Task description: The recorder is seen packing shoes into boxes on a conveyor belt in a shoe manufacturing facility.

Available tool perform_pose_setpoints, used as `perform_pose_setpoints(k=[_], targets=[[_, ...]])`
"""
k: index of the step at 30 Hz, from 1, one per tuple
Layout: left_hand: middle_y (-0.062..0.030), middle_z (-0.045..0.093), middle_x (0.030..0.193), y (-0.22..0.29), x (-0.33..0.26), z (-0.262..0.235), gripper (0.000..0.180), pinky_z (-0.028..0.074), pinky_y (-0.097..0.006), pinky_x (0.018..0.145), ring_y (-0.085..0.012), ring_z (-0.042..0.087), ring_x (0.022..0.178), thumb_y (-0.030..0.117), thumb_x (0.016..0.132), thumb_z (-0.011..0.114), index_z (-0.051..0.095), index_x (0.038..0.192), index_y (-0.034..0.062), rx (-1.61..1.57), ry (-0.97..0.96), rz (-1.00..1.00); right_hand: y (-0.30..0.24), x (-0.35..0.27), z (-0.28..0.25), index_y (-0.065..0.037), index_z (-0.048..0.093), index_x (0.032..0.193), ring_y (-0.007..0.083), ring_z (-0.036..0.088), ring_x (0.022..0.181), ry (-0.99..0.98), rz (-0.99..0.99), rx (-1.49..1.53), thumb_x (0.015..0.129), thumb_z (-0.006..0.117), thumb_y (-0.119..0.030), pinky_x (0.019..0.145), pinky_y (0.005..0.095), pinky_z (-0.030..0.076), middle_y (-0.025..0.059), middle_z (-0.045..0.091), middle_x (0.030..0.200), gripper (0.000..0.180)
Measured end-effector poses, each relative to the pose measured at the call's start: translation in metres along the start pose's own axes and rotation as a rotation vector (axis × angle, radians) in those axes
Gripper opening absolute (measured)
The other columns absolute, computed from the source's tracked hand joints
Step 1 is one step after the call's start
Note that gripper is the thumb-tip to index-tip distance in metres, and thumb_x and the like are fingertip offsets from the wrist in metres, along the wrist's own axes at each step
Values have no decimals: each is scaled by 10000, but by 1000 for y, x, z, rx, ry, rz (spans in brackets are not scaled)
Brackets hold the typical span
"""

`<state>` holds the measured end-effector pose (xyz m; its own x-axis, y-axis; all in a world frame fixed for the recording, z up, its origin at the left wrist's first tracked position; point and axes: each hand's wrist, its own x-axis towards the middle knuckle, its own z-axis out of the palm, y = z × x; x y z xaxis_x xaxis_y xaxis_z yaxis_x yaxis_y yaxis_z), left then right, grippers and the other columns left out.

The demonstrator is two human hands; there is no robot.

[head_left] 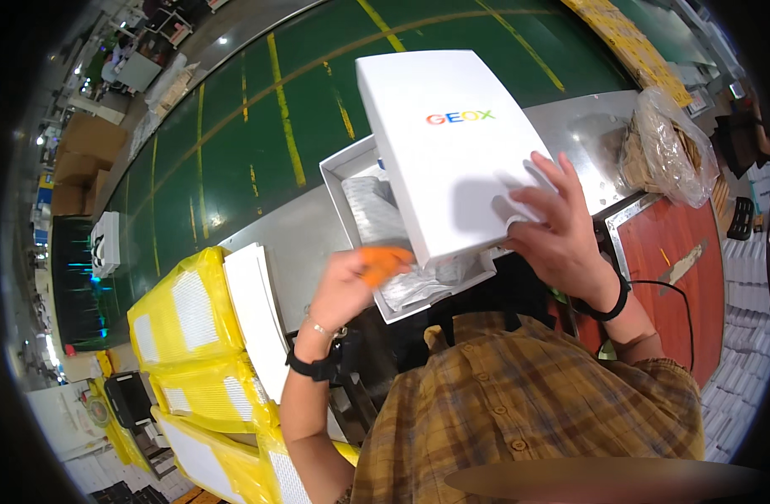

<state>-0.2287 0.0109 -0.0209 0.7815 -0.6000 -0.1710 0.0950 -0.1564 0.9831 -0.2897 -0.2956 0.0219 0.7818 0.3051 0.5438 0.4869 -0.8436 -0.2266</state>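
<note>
Shallow white rectangular cardboard box [338, 202], open, set slantwise at the near side of the grey metal tabletop [582, 155]. Inside, I see a pale, striped-looking soft-wrapped bundle [370, 210] along the left wall; crumpled translucent wrapping [419, 292] at the near end. Rest of the contents hidden from me. Smooth white rectangular lid [452, 155], multicoloured lettering on its top face, off the box, tilted above its right part. Small bright-orange item [383, 265] by the lid's near left corner, motion-blurred; kind unclear.

Smooth white cardboard lid [448, 151], glossy yellow plastic wrapping [164, 311].
</note>
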Motion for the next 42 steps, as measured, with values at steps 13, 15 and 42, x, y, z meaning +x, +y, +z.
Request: perform_pose_setpoints(k=[13,15,42], targets=[[-153,474,1409,3,-28,28,769,449,-403,1041,-284,507,1272,-55,771,602,311,1478,25,-680,565,202,-34,-20,47,-148,659,865,372,357,1377,-8,-236,177,761,756,-209,1136,637,231,48,529,1255,154],[-159,527,1363,-4,-43,13,690,472,-415,1019,-301,549,1223,34,770,617,396,1423,2,-823,657,260,-23,-31,50,-124,627,966,423,425,1285,231,47,333,718,818,-179,1083,578,312,119,517,1256,318],[-137,543,977,-130,-29,-43,793,539,-393,574,-216,530,627,495,935,514,154,1532,117,-1432,115,460,-20,33,113,-111,581,1250,431,221,1436,-610,-365,342,829,636,-203,1167,591,160,162,296,1538,435]])
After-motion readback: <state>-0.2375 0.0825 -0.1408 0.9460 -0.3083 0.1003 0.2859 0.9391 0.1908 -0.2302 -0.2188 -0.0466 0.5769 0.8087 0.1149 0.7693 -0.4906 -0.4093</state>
